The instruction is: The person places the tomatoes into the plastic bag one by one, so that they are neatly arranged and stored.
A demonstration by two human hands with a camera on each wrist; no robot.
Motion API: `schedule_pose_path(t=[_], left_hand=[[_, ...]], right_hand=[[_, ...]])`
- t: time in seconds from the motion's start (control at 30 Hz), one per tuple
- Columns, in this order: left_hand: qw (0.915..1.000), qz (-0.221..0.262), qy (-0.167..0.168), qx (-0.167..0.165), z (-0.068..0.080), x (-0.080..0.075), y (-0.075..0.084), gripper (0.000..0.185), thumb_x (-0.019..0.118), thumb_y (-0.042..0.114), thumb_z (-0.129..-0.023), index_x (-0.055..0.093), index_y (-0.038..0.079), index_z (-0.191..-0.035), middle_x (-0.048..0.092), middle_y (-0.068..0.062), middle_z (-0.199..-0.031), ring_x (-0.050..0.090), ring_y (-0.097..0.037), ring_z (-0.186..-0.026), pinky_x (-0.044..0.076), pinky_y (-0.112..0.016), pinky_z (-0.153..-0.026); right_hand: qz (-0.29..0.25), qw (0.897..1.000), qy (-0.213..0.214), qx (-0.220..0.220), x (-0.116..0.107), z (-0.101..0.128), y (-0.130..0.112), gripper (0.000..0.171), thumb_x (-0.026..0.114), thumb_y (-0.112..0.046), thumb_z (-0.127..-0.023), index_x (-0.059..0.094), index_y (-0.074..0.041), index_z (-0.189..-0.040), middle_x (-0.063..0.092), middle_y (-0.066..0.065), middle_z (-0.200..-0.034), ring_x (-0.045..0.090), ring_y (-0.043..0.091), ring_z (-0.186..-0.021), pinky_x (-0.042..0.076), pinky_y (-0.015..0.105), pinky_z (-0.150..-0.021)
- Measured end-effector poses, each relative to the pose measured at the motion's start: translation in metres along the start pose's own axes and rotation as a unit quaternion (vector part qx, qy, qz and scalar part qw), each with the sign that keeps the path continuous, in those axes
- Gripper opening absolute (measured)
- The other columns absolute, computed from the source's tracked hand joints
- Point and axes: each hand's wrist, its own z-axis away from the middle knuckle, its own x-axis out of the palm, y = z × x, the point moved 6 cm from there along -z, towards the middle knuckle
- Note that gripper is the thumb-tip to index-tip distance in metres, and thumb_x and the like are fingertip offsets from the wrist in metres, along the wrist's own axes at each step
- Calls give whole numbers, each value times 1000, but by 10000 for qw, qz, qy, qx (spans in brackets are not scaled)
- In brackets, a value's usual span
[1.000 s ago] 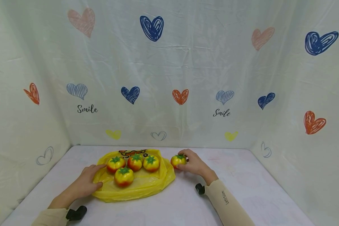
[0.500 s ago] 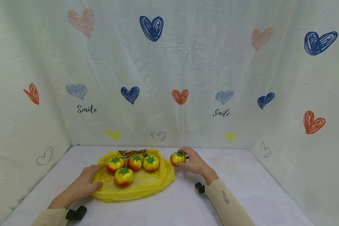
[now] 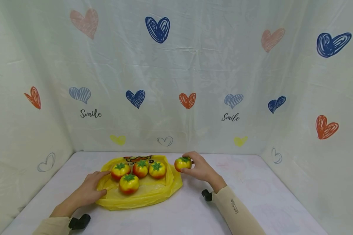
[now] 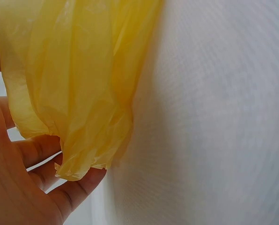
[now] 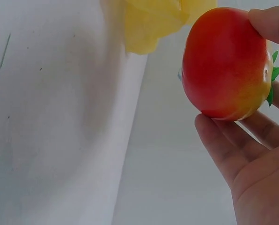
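My right hand [image 3: 202, 169] holds a shiny red-and-yellow tomato [image 3: 182, 164] with a green star-shaped top, just right of the yellow plastic bag [image 3: 153, 199]. In the right wrist view, thumb and fingertips grip the tomato [image 5: 226, 65] above the tabletop. Several like tomatoes [image 3: 128, 184] sit in the bag, which lies with its mouth spread wide. On the bag's left side rests my left hand [image 3: 89, 189], thumb and index finger far apart. The left wrist view has its extended fingers [image 4: 78, 190] touching the crumpled bag [image 4: 78, 89].
A white table [image 3: 253, 202] lies beneath everything. Behind and beside it hangs a pale curtain [image 3: 194, 127] printed with hearts and words. A black strap-mounted device [image 3: 80, 222] sits at the left wrist, and another black device [image 3: 207, 195] at the right.
The tomato in my right hand has risen and shifted slightly left, toward the bag. My left hand, the bag and the tomatoes in it have stayed put.
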Motion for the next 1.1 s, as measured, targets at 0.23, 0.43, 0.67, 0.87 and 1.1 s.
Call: schedule_pose_path(t=[0.23, 0.43, 0.67, 0.87, 1.1], left_hand=[[10000, -34, 9, -17, 0, 0, 0, 68, 70, 15, -74, 46, -1, -135, 47, -25, -128, 40, -40, -112, 37, -63, -92], [10000, -28, 1, -20, 0, 0, 1, 68, 70, 15, -74, 46, -1, -135, 47, -24, -128, 40, -40, -113, 37, -63, -93], [10000, 15, -15, -37, 1, 0, 2, 67, 70, 15, -74, 46, -1, -135, 47, -24, -128, 40, -42, -114, 36, -65, -94], [10000, 41, -22, -28, 1, -1, 3, 67, 70, 14, -74, 46, -2, -134, 47, -25, -128, 39, -43, -114, 35, -65, -94], [10000, 16, -3, 18, 2, -1, 4, 66, 70, 14, -74, 46, -2, -134, 47, -25, -127, 39, -44, -114, 34, -66, -94]], right_hand=[[114, 9997, 39, -202, 1, 0, -10, 46, 73, -31, -81, 56, -16, -121, 54, -2, -121, 52, 14, -102, 49, 43, -89], [137, 9994, 7, -316, 4, 0, -22, 44, 73, -31, -82, 55, -18, -120, 52, -4, -120, 51, 13, -102, 49, 39, -90], [155, 9989, -76, -436, 8, 0, -30, 42, 72, -33, -82, 55, -21, -119, 51, -6, -120, 51, 12, -101, 49, 41, -90], [203, 9981, -125, -575, 10, 0, -37, 43, 70, -34, -83, 53, -20, -120, 51, -4, -122, 51, 12, -103, 49, 40, -91], [242, 9975, -174, -637, 13, 0, -46, 44, 70, -36, -84, 53, -22, -122, 50, -6, -125, 51, 11, -105, 48, 34, -93]])
